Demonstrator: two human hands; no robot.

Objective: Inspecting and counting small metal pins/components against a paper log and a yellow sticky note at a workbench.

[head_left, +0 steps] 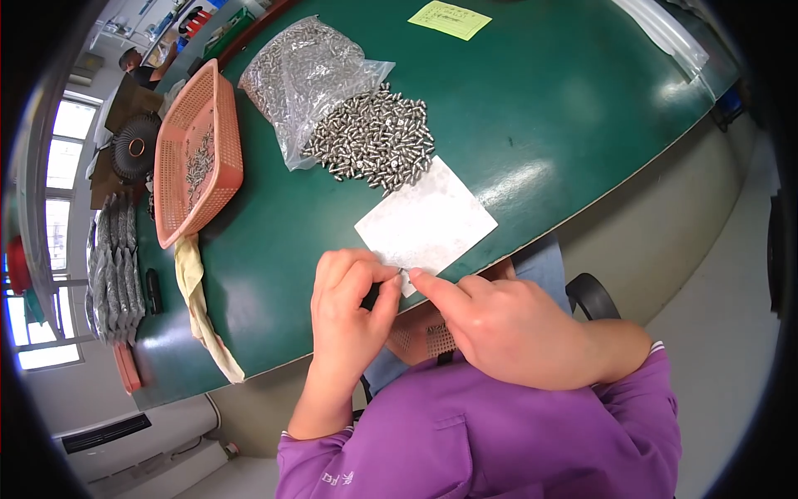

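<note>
My left hand (347,301) is closed in a pinch at the near corner of a white paper sheet (432,214). At its fingertips shows a tiny dark metal part (401,269), too small to make out well. My right hand (509,326) meets it from the other side, index finger reaching to the same spot and the other fingers curled under. Its thumb is hidden. Beyond the sheet lies a heap of small silver bullet-shaped metal parts (378,137), partly over the sheet's far edge. They spill from a clear plastic bag (301,71) that holds more of them.
To the left, an orange plastic basket (229,158) holds more small parts, with a pale cloth strip (193,287) below it. Filled bags (116,266) stand beside a black fan (135,148). A yellow note (450,20) lies on the green table (532,108). A person (150,71) sits far left.
</note>
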